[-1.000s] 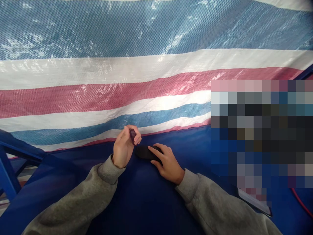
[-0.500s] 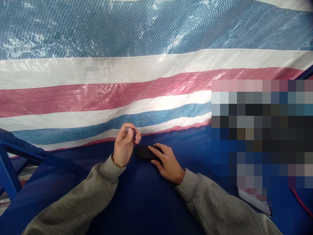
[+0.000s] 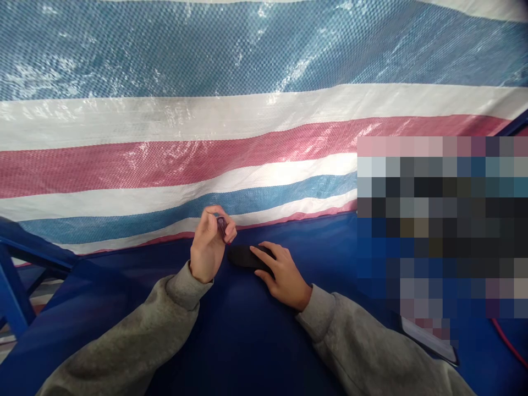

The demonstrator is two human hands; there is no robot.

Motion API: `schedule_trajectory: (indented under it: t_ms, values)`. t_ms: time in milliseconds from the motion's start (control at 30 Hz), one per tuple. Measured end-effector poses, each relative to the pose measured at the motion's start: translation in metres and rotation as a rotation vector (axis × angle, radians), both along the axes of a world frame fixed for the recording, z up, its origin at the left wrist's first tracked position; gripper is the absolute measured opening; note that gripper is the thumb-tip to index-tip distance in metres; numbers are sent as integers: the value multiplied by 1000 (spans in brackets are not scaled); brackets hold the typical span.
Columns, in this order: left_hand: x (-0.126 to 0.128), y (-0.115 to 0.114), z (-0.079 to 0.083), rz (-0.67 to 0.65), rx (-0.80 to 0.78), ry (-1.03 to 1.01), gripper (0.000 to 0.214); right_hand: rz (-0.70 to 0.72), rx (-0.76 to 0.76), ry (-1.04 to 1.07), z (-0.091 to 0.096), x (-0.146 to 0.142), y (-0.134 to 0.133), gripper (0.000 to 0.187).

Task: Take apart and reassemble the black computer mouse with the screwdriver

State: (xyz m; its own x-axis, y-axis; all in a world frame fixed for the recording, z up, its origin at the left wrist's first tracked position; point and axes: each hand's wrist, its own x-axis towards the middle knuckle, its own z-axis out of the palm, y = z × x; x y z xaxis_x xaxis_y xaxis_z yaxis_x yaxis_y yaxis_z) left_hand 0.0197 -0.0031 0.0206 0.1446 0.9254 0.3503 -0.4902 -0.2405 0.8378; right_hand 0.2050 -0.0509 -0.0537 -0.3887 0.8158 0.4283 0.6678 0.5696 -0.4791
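Observation:
Raised above the blue surface, my left hand (image 3: 208, 245) is closed around a small dark purple, shiny object (image 3: 223, 227), pinched between thumb and fingers. Its exact kind is too small to make out. My right hand (image 3: 286, 278) grips the right end of a long black object with rounded ends (image 3: 241, 256), which lies on the blue surface. The index finger rests on top and the thumb lies along the near side. Part of the black object is covered by that hand.
A blue tabletop (image 3: 251, 330) runs beneath both arms. Behind it hangs a striped blue, white and red woven sheet (image 3: 177, 159). A blue metal frame (image 3: 18, 291) stands at left. A flat pale item with a dark edge (image 3: 433, 344) and a red cable (image 3: 509, 344) lie at right, beside a blurred-out area.
The thumb of my left hand has shifted back a little, and more of the purple object shows, tilted slightly. My right hand and the black object have stayed in place.

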Motion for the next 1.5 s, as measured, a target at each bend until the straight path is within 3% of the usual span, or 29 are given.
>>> schedule_trajectory:
  t_ms: [100, 233, 367, 500, 633, 800, 933, 1100, 1267, 1400, 1500]
  values:
    - [-1, 0, -1, 0, 27, 19, 16, -2, 3, -1, 0, 0, 0, 48]
    - [-1, 0, -2, 13, 7, 25, 31, -7, 4, -4, 0, 0, 0, 48]
    - [0, 1, -2, 6, 19, -6, 16, -6, 6, -15, 0, 0, 0, 48]
    - [1, 0, -2, 27, 12, 35, 32, -8, 7, -12, 0, 0, 0, 48]
    - [1, 0, 0, 21, 14, 1, 17, -6, 12, -6, 1, 0, 0, 48]
    - [0, 1, -2, 27, 3, 31, 29, -5, 9, -7, 1, 0, 0, 48]
    - [1, 0, -4, -3, -2, -10, 16, -10, -1, -16, -1, 0, 0, 49]
    - [2, -1, -3, 18, -29, 5, 34, -13, 2, -16, 0, 0, 0, 47]
    - [3, -2, 0, 21, -15, -9, 22, -11, 3, -13, 2, 0, 0, 48]
    - [4, -3, 0, 35, -24, 28, 36, -17, 6, -12, 1, 0, 0, 49]
    - [4, -3, 0, 23, -20, -13, 22, -17, -3, -2, 1, 0, 0, 49]
